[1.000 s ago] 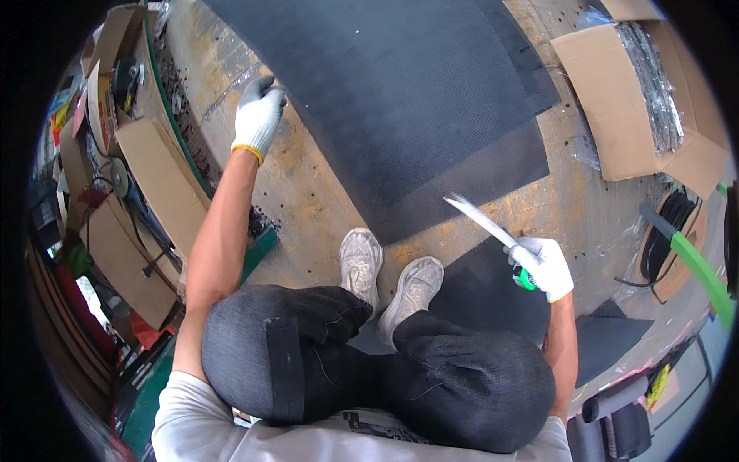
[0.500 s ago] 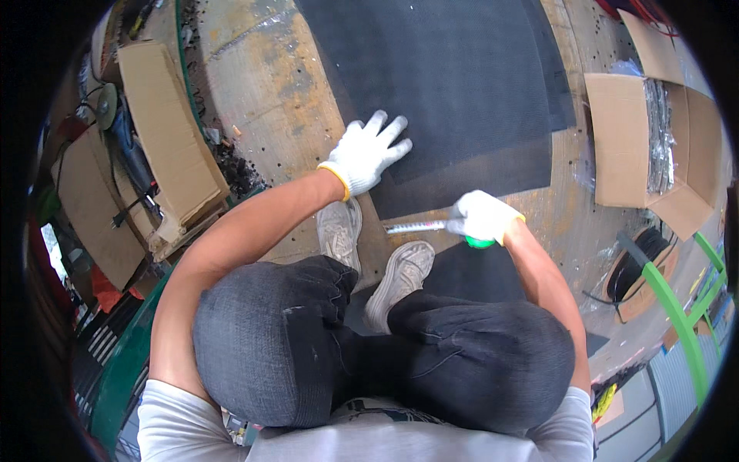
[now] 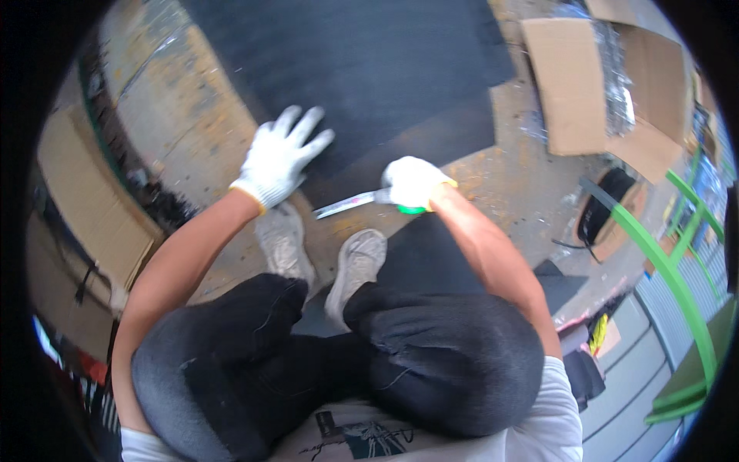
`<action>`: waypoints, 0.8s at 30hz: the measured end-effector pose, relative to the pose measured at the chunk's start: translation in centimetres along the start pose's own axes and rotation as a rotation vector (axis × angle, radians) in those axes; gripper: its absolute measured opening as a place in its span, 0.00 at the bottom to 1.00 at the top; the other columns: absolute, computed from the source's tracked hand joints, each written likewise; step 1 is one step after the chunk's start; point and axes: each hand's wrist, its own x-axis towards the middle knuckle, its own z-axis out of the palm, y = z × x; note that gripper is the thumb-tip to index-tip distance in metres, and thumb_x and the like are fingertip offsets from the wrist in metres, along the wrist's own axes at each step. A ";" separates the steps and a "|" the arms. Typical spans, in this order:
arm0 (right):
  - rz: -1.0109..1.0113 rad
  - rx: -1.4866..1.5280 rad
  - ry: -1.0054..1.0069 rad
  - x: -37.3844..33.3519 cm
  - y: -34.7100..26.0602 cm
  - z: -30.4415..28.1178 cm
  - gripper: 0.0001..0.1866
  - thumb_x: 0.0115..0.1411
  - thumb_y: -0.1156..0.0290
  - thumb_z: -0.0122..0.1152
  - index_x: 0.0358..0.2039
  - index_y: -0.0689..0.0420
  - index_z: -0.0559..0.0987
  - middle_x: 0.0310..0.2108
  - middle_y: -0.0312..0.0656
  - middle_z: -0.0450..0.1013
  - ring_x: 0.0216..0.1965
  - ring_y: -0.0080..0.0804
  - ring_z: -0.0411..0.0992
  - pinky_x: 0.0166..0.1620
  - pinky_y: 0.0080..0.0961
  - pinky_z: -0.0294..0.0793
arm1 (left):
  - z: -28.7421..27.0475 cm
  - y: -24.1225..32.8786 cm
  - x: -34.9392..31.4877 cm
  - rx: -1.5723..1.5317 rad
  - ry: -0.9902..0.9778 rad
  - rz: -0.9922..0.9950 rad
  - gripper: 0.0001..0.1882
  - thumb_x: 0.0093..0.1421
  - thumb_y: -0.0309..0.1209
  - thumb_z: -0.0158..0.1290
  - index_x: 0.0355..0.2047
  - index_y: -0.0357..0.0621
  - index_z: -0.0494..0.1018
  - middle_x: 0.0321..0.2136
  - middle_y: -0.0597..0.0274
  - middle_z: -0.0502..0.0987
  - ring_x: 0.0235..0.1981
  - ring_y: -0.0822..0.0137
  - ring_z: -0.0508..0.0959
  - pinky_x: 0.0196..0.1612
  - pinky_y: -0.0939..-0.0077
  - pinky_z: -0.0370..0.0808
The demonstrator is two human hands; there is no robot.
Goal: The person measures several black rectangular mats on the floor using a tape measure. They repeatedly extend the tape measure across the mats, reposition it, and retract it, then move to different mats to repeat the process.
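My left hand (image 3: 279,158), in a white knit glove with a yellow cuff, lies with fingers spread on the left edge of a large black sheet (image 3: 369,69) on the floor. Closed around a tape measure, my right hand (image 3: 416,183) wears a matching glove. A bit of the green case shows below the fist, and the pale marked blade (image 3: 346,205) sticks out leftward near the sheet's near edge. The glove hides most of the case. The blade's tip lies free, apart from my left hand.
My shoes (image 3: 360,258) stand close behind the blade. Another black piece (image 3: 423,258) lies under my right forearm. To the right are an opened cardboard box (image 3: 566,85), a black cable spool (image 3: 608,204) and a green metal frame (image 3: 654,262). Flattened cardboard (image 3: 88,192) leans at left.
The view has swung, so hands and sheet appear further left. My left hand stays spread on the sheet's edge. My right hand keeps its grip on the tape measure.
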 end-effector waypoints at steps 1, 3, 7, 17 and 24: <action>-0.013 -0.030 0.041 -0.2 0.4 0.0 0.25 0.64 0.46 0.65 0.40 0.58 0.91 0.35 0.56 0.85 0.43 0.56 0.84 0.51 0.46 0.80 | 0.1 0.0 0.1 -0.010 0.003 -0.002 0.52 0.47 0.31 0.75 0.74 0.63 0.67 0.78 0.51 0.58 0.74 0.40 0.63 0.67 0.44 0.72; 0.029 0.052 0.072 -0.9 1.6 -0.1 0.30 0.62 0.39 0.67 0.38 0.58 0.91 0.32 0.55 0.84 0.40 0.53 0.84 0.49 0.44 0.81 | 0.4 0.1 0.2 0.014 -0.016 -0.017 0.53 0.45 0.31 0.76 0.74 0.62 0.67 0.78 0.51 0.58 0.74 0.39 0.62 0.67 0.43 0.71; 0.128 0.043 0.012 -4.3 7.8 -2.7 0.35 0.59 0.31 0.69 0.33 0.57 0.91 0.27 0.50 0.83 0.33 0.50 0.83 0.42 0.44 0.80 | 0.8 0.0 0.0 -0.017 -0.013 -0.019 0.53 0.45 0.31 0.75 0.73 0.61 0.67 0.78 0.52 0.56 0.75 0.38 0.60 0.69 0.42 0.69; 0.534 0.032 0.337 -13.3 20.7 -9.7 0.26 0.60 0.45 0.75 0.35 0.60 0.90 0.28 0.54 0.83 0.33 0.47 0.82 0.44 0.42 0.79 | 0.3 0.2 0.5 -0.013 0.010 -0.020 0.52 0.44 0.30 0.75 0.72 0.60 0.69 0.79 0.51 0.57 0.75 0.38 0.61 0.69 0.43 0.68; 0.091 0.179 0.166 -10.5 11.4 -6.4 0.17 0.64 0.56 0.74 0.32 0.60 0.89 0.17 0.44 0.75 0.19 0.32 0.72 0.29 0.35 0.73 | 0.8 -0.1 -0.4 -0.137 0.221 0.033 0.35 0.50 0.26 0.69 0.62 0.49 0.76 0.69 0.48 0.70 0.68 0.40 0.71 0.63 0.47 0.76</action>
